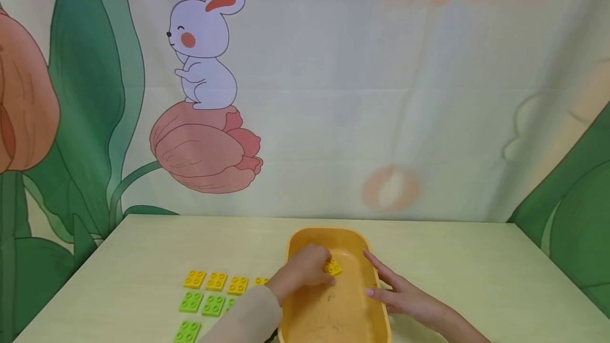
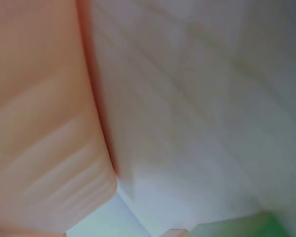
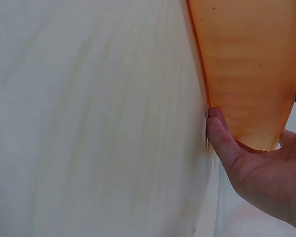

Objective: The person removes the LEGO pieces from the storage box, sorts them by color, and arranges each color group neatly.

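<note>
In the head view my left hand (image 1: 306, 267) reaches inside a yellow-orange plastic tray (image 1: 329, 233) and pinches a small yellow toy building brick (image 1: 333, 267) just above the tray floor. My right hand (image 1: 411, 296) rests against the tray's right side, its index finger and thumb spread apart and straight at the rim. The right wrist view shows that hand (image 3: 266, 170) touching the tray (image 3: 256, 74). A smooth ribbed orange surface, likely the tray wall (image 2: 44, 128), fills the left of the left wrist view; the left hand is not seen there.
Left of the tray, a row of yellow bricks (image 1: 216, 281) lies above green bricks (image 1: 213, 305) on the pale table (image 1: 143, 258). The left forearm hides part of these rows. A printed curtain (image 1: 324, 120) with a rabbit and tulips hangs behind the table.
</note>
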{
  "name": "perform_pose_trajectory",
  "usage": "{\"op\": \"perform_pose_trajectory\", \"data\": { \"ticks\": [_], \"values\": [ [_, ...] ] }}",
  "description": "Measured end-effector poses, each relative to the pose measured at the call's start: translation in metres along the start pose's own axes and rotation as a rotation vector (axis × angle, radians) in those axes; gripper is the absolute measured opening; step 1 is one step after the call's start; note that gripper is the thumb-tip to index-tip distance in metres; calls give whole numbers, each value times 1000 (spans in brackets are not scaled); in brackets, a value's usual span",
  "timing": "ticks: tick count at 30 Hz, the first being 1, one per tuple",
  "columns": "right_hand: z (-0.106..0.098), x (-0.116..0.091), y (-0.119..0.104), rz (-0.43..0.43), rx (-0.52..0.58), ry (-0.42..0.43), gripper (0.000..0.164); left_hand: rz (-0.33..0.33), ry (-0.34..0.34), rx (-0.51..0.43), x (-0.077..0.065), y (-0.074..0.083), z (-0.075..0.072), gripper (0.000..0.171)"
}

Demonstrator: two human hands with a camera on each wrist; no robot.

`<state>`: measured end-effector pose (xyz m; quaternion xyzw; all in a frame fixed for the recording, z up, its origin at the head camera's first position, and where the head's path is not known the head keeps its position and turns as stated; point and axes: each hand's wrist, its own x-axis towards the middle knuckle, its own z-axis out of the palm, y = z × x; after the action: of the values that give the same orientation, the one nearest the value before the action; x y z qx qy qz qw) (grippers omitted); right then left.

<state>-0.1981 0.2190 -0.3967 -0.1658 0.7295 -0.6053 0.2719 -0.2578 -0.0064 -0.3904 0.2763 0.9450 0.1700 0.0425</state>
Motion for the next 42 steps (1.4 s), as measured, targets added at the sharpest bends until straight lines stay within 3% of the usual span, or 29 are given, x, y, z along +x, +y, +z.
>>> {"op": "perform_pose_trajectory", "data": {
  "ticks": [8, 11, 15, 19, 24, 28, 32, 42],
  "values": [
    [0, 0, 3, 1, 11, 0, 70, -21, 14, -27, 2, -1, 3, 16],
    [1, 0, 3, 2, 5, 1, 70, -19, 20, -79, 0, -1, 2, 22],
    [1, 1, 2, 6, -1, 4, 70, -1, 33, -219, -4, 0, -4, 35],
    [1, 1, 3, 9, -9, 9, 70, 12, 50, -396, -10, 1, -16, 33],
    [1, 1, 1, 3, -21, 19, 70, 29, 120, -486, -19, -5, -40, 34],
    [1, 0, 1, -7, -29, 16, 71, 19, 159, -522, -30, -15, -60, 33],
    [0, 0, 1, -12, -23, 13, 71, -34, 172, -552, -42, -30, -72, 32],
    [-1, 0, 2, -16, -14, 7, 71, -157, 153, -530, -67, -70, -73, 33]
  ]
}}
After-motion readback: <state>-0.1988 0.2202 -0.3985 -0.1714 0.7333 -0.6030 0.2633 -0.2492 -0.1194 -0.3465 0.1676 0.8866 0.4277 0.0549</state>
